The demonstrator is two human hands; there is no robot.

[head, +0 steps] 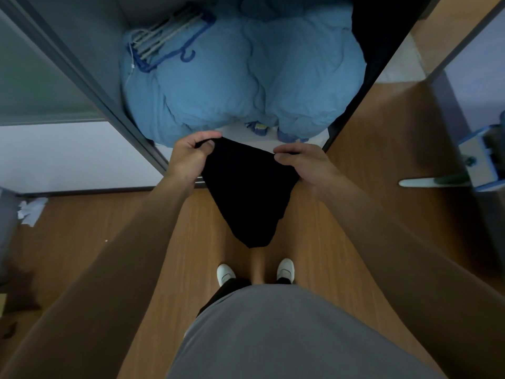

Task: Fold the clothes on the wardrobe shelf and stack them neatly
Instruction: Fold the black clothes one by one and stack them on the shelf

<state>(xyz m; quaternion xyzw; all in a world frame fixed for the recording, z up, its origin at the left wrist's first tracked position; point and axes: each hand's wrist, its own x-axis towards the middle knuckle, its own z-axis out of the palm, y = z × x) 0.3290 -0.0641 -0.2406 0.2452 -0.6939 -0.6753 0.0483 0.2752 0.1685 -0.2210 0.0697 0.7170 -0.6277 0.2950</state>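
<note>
Now black garment (248, 192) hangs in air just in front of wardrobe shelf (240, 135), top edge stretched, likely to square it for folding. Top corners pinched by left hand (188, 157) and right hand (303, 165), each grip clamped on cloth. Behind, blue duvet (246, 77) fills shelf; hangers (164, 39) lie on it.

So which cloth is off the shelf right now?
The black garment, pinched by the left hand and right hand, hanging over the floor; the blue bedding lies in the wardrobe.

Blue duvet (246, 77) on wardrobe shelf (235, 133)
</note>
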